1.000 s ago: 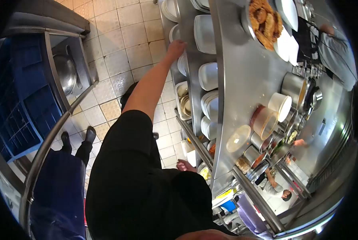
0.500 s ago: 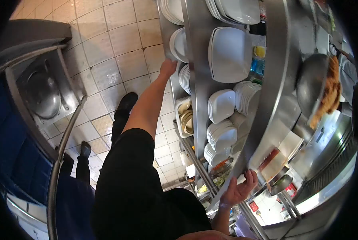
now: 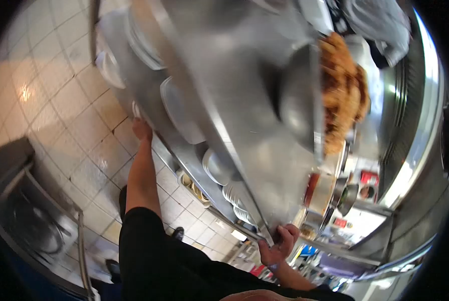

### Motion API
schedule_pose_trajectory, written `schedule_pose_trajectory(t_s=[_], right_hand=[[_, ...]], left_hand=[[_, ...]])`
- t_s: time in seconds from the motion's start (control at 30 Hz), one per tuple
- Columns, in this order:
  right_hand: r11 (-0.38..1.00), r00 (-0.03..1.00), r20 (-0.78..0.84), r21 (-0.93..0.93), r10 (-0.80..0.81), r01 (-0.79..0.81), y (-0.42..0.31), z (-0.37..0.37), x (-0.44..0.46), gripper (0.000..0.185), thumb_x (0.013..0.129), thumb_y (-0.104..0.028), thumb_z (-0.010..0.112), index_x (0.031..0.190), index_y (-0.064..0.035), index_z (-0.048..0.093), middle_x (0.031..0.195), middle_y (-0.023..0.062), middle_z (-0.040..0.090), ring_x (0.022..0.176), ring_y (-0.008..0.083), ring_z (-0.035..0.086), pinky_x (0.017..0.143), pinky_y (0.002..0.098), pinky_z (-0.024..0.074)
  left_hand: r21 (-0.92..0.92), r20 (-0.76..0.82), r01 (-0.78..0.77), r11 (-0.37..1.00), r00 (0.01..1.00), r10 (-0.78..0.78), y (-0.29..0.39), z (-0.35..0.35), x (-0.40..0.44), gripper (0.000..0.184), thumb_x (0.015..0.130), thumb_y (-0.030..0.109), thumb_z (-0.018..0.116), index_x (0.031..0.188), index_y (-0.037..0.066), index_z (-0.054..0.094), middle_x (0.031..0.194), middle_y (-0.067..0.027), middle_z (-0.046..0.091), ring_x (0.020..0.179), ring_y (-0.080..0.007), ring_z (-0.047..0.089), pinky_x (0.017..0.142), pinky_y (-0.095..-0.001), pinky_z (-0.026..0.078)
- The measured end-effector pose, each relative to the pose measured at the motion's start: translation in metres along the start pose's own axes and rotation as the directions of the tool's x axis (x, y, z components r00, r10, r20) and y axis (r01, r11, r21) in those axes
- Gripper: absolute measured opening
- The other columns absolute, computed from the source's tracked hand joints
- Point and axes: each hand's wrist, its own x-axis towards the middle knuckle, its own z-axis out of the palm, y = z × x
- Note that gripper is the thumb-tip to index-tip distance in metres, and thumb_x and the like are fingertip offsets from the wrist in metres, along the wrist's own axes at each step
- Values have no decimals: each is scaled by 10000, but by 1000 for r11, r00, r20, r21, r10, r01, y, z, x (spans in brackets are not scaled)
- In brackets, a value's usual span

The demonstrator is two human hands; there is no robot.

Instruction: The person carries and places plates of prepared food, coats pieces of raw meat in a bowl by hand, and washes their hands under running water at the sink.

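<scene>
My left hand reaches down beside the lower steel shelf, its fingers closed on a small white dish seen nearly edge-on; blur hides its exact shape. My right hand grips the corner of the steel counter, thumb on the near side and fingers curled over the top. Under the counter, on the shelf, stand a white square plate, a white bowl and stacked white dishes.
A steel bowl heaped with fried, breaded food stands on the counter. Beyond it is a person in a grey sleeve. A bin with beige dishes sits low. A steel sink unit is at left on the tiled floor.
My view has swung and leaned in over the counter, so the food bowl looks larger. My left hand now has a white dish beyond its fingertips; my right hand has closed on the counter corner.
</scene>
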Motion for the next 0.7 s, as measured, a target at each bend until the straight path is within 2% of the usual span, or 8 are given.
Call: schedule_pose_trajectory(t_s=[0.07,0.13,0.2,0.27,0.33,0.4,0.57,0.7], right_hand=[[999,999,15,-18,-29,30,-2,-1,3,574,605,-180,814,1090,-34,543,1014,154,479,906,274,482,747,344,437],[999,998,24,-5,-52,52,-8,-3,11,566,609,-171,821,1091,-36,559,1025,153,491,894,274,491,748,340,437],[998,998,16,32,-53,53,-8,-2,13,568,614,-181,826,1097,-35,565,1031,150,502,901,275,495,748,341,438],[997,999,15,70,-39,38,-10,-5,15,561,619,-196,833,1098,-39,587,1039,139,522,911,274,501,752,344,439],[991,999,-11,129,-34,35,-9,-6,17,540,628,-208,823,1093,-46,601,1032,129,531,914,276,507,765,350,439],[987,1000,7,162,-13,12,-12,-14,21,519,654,-225,800,1097,-43,599,1041,126,543,925,287,515,783,363,443],[943,999,-29,331,-25,33,-10,-29,22,484,701,-217,759,1114,-34,584,1062,135,545,954,312,518,828,390,438],[868,996,-77,489,-49,81,4,-31,12,484,713,-188,741,1137,-36,563,1110,156,535,1010,338,514,864,407,428]], left_hand=[[233,1,-93,968,995,95,-8,-3,6,181,781,151,519,816,-17,576,851,-225,596,807,-396,589,713,-478,447],[-53,17,-150,987,988,151,12,-38,1,180,775,112,471,828,-31,567,810,-240,590,769,-405,589,696,-470,447],[76,-11,-317,945,948,319,54,-89,-20,234,767,92,437,917,-41,559,774,-227,587,723,-378,605,656,-442,463],[-276,177,174,945,976,-128,44,-110,-25,244,765,93,451,931,-46,563,740,-193,576,619,-315,605,572,-408,489],[-210,154,26,977,988,7,39,-149,-49,163,807,146,513,835,-15,519,735,-140,572,543,-215,589,387,-359,487],[-318,256,161,934,964,-79,50,-198,-79,150,802,126,492,834,-19,517,744,-127,564,540,-219,582,392,-361,500],[-232,334,310,922,916,-224,72,-305,-146,207,716,50,470,883,-6,579,676,-65,529,483,-184,510,391,-347,488],[-3,530,198,980,832,-167,98,-388,-187,204,737,89,504,909,7,575,709,-48,518,606,-184,537,522,-367,501]])
